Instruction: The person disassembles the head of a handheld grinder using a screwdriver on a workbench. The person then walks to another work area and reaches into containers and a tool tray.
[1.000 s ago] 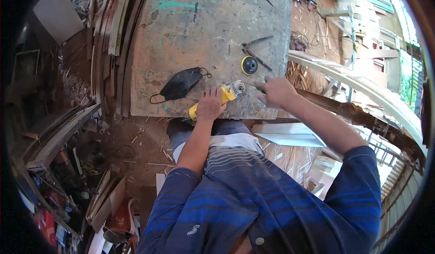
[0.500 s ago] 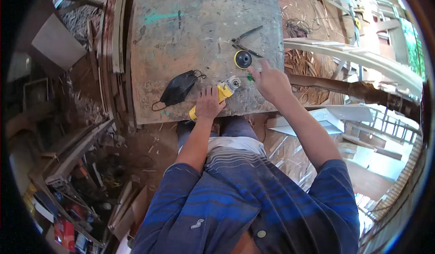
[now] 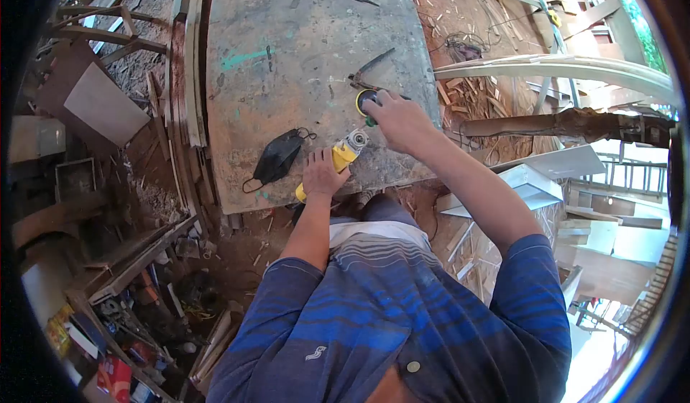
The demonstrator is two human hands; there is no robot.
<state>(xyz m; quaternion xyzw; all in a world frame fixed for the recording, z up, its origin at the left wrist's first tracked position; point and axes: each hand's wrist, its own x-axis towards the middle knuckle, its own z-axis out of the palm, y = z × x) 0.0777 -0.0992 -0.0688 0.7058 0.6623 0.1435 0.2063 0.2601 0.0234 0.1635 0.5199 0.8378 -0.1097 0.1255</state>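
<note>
Yellow grinder (image 3: 345, 156) sits under wrapped fingers of the left hand (image 3: 323, 176); the right hand (image 3: 397, 121) has just reached the black disc (image 3: 365, 99), finger grip unclear, so both pieces lie at the fingers

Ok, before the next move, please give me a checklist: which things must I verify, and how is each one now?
1. Left hand on the yellow grinder: ok.
2. Grinder head without a fitted pad: ok.
3. Right hand at the black round pad: ok.
4. Firm grip on that pad: cannot tell, the view is blocked.
5. Black mask picked up: not ok, it lies on the table.
6. Grinder power off: cannot tell, its switch is not visible.
</note>
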